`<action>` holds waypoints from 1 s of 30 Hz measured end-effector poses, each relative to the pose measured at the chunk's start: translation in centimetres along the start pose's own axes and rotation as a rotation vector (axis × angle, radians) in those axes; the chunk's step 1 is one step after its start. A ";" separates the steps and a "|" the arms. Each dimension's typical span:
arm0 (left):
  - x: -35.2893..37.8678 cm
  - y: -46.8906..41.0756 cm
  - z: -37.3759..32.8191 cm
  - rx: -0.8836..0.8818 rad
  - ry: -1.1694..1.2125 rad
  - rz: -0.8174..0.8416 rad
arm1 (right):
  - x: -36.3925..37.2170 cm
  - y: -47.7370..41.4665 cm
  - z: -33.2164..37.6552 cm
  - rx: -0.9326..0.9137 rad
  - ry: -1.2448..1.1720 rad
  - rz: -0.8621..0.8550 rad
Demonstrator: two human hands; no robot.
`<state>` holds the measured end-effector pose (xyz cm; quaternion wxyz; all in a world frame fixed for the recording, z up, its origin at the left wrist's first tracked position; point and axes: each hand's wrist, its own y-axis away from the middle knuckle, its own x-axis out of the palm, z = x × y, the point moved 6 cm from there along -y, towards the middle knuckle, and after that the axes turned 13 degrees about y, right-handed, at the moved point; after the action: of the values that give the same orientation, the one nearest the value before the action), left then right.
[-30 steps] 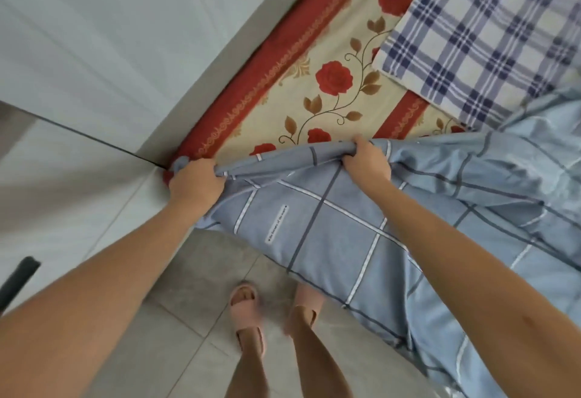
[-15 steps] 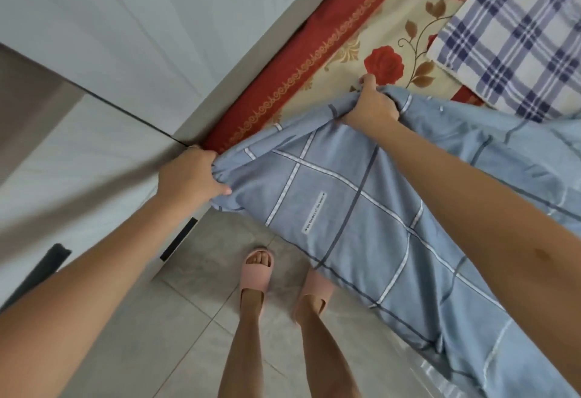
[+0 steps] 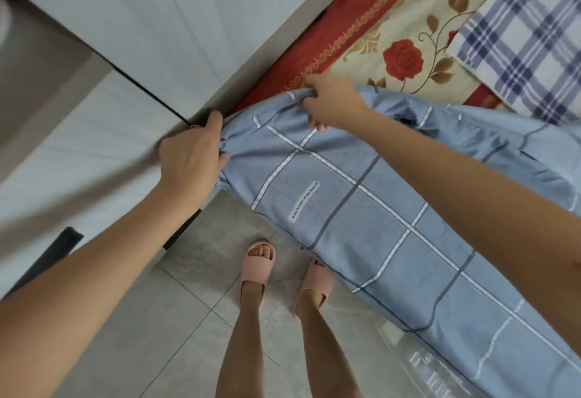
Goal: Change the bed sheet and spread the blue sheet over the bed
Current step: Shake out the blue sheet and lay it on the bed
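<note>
Here both hands clutch the blue sheet (image 3: 361, 215): left hand (image 3: 191, 155) fisted on its corner. Right hand (image 3: 333, 100) bunches the edge just beyond, over the floral mattress (image 3: 371, 42)

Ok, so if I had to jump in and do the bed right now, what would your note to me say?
Left hand: grips the corner of the blue sheet at the bed's corner, next to the white panel.
Right hand: grips the blue sheet's edge, over the red border of the rose-patterned sheet.
Blue sheet: hangs down the bed's side toward the floor, bunched on the right.
Checked cloth: lies on the rose-patterned sheet.
Done: the blue sheet's corner is at the bed's corner.
Left: pull it across the uncovered roses and smooth it flat.
</note>
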<state>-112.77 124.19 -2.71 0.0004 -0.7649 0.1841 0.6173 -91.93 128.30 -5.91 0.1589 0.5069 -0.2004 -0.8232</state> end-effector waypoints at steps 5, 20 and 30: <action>1.2 -0.1 0.5 -0.098 0.187 0.045 | -0.1 -1.6 0.9 -0.075 -0.085 0.158; 2.8 1.8 1.3 -0.135 0.154 -0.048 | 0.0 -1.2 -0.1 0.110 -0.281 -0.198; 5.1 6.8 -7.5 0.355 0.022 -0.098 | 4.5 15.6 -5.9 0.182 -0.118 -0.657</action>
<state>-106.76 114.69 -4.15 0.1634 -0.7676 0.2525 0.5660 -87.62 111.66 -4.10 -0.1725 0.5081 -0.1080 -0.8369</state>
